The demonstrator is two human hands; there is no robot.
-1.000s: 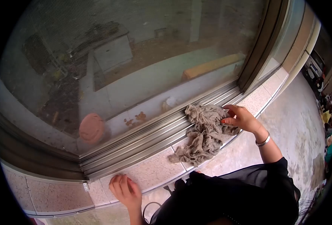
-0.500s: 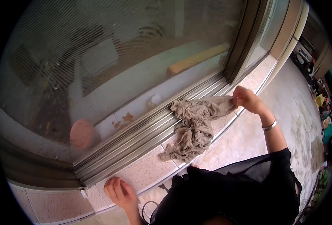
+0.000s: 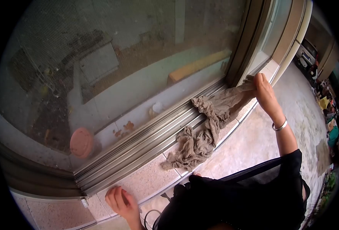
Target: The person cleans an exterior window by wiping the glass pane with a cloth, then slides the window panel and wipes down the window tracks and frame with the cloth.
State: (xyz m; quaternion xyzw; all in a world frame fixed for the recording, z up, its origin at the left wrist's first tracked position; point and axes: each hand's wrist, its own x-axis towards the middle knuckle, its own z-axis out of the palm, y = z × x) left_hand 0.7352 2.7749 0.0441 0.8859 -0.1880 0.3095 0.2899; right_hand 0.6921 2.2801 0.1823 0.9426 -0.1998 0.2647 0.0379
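A crumpled grey-brown cloth [image 3: 200,143] lies across the window's metal sliding tracks [image 3: 146,157] and the tiled sill. Its upper end is stretched out to the right, pinched in my right hand [image 3: 267,94], which wears a silver bangle at the wrist. That hand is above the sill near the window frame post. At the lower left, my left hand [image 3: 119,201] rests on the tiled sill [image 3: 154,180] with its fingers loosely bent and the thumb apart, holding nothing.
A mesh screen [image 3: 138,23] covers the window opening. Behind it show a pink round lid or container [image 3: 81,142] and a yellowish block [image 3: 200,65]. A brown frame post [image 3: 244,50] rises at the right. Assorted items [image 3: 332,115] line the far right beyond the concrete floor.
My right hand has moved up and to the right, drawing the cloth's end toward the frame post. The bunched cloth is pulled longer. My left hand stays on the sill.
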